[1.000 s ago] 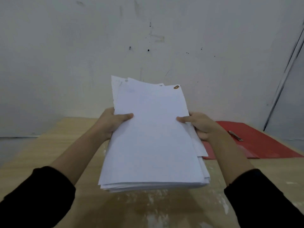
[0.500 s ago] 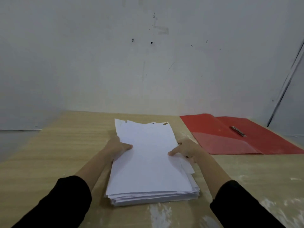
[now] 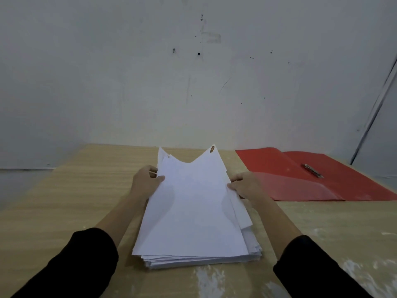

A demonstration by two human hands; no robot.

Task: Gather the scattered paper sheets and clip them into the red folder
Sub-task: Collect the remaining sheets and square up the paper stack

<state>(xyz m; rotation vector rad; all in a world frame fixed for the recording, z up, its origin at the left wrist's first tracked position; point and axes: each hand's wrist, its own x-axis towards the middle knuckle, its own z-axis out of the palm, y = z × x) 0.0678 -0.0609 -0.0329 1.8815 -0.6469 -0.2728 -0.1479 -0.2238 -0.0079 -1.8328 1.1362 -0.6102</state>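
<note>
Fingers (image 3: 160,179) of your left hand (image 3: 146,183) and right hand (image 3: 247,187) pinch the stack's (image 3: 193,211) long sides on the bench (image 3: 86,190), its long axis pointing away from you, and the open folder (image 3: 322,190) lies toward the far right corner, nearest your right hand.

Nothing legible was found: no text, label, brand, number or sign. The top sheet of the paper stack (image 3: 193,211) reads blank. A small brown mark (image 3: 212,149) at its far right corner is too small to make out. The red folder (image 3: 354,186) carries no readable marking.
</note>
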